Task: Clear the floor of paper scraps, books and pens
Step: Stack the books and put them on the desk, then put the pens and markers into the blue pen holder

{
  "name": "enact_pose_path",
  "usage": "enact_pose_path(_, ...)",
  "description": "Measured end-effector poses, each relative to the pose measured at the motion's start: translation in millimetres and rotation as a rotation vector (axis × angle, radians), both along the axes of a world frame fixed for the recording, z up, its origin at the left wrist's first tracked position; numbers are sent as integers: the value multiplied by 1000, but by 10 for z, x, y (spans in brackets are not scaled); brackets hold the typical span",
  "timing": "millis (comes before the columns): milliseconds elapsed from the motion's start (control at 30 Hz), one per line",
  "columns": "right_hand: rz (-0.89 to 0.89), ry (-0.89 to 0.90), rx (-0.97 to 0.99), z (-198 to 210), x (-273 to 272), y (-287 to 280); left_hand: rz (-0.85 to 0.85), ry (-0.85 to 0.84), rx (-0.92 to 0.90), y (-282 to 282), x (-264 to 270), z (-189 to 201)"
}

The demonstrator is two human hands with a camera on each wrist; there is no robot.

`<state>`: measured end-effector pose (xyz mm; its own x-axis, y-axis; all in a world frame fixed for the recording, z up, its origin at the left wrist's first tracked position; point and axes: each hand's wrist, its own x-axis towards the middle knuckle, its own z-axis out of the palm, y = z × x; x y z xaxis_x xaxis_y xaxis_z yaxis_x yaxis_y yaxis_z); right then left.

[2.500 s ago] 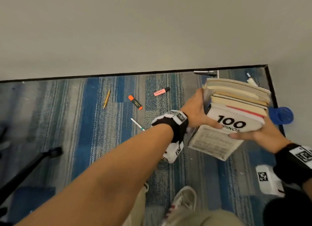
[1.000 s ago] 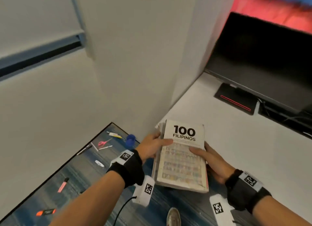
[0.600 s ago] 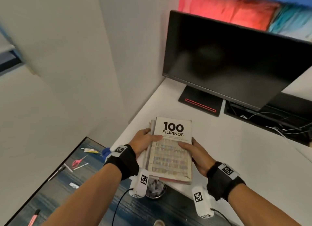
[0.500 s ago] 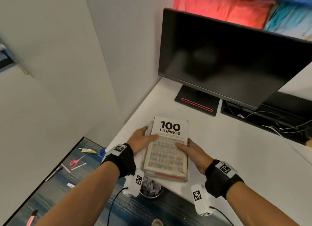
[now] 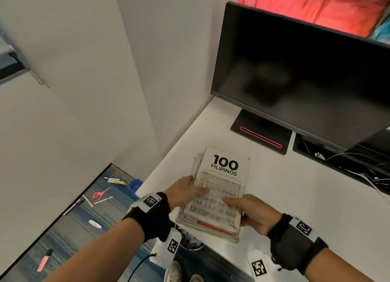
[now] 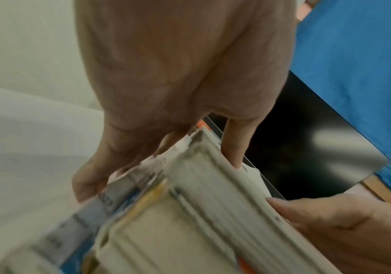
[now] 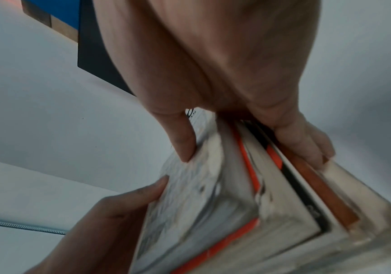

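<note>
A stack of books [image 5: 219,189], topped by a white one titled "100 FILIPINOS", lies on the white desk [image 5: 295,197] near its front left corner. My left hand [image 5: 185,192] grips the stack's left side, thumb on the cover, fingers under the edge [image 6: 157,157]. My right hand [image 5: 249,210] grips the right side the same way [image 7: 236,144]. The stack's page edges [image 6: 201,213] fill the left wrist view, and its orange and black spines [image 7: 272,181] show in the right wrist view. Several pens [image 5: 115,180] and a pink highlighter [image 5: 44,262] lie on the blue carpet [image 5: 69,229].
A black monitor [image 5: 295,71] on its stand [image 5: 261,132] is behind the books. Cables [image 5: 358,165] run at the desk's right. Pink scissors [image 5: 99,194] lie on the floor, a bin with scraps [image 5: 191,241] stands under the desk edge, and white walls [image 5: 84,92] enclose the corner.
I turned from the floor to the desk with the stack in both hands. Over the last second the books came down onto the desk top, and both hands kept their grip.
</note>
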<state>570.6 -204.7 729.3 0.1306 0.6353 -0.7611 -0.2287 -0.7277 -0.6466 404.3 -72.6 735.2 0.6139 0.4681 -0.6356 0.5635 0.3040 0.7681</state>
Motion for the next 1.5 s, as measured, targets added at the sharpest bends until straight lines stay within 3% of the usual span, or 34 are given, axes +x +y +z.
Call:
enact_pose_path(200,-184,-37,72,66,-80,559,52,69,226,587,189,25)
enact_pose_path(300,-275,-15,111,112,-116,960,34,259,682,804,303,167)
enact_pose_path(400,-322,-31,123,41,-160,1369,156,218,965,883,271,224)
enact_pose_path(533,-322,-32,101,-2,-216,1669,186,211,1023,906,10,104)
enact_pose_path(667,-247,-78,98,106,-283,1584,219,123,1002,794,-271,57)
enact_pose_path(767,-217,-287,109,193,-279,1535,234,120,976,667,-511,24)
enact_pose_path(900,104,-1073,224,291,-558,1581,209,177,843,541,-1011,-151)
enact_pose_path(967,255,-1226,484,451,-923,1576,176,208,734,478,-1303,-248)
enact_pose_path(1067,464,-1177,766,541,-1566,1563,130,276,646,419,-1801,-372)
enact_pose_path(1167,730,-999,850,343,-2219,1658,144,375,581,432,-2422,-511)
enact_pose_path(1333,1112,-779,647,-166,-3290,1824,244,484,498,455,-3644,-825)
enact_pose_path(1500,1322,-749,478,-796,-4359,2124,347,551,362,461,-5011,-1341)
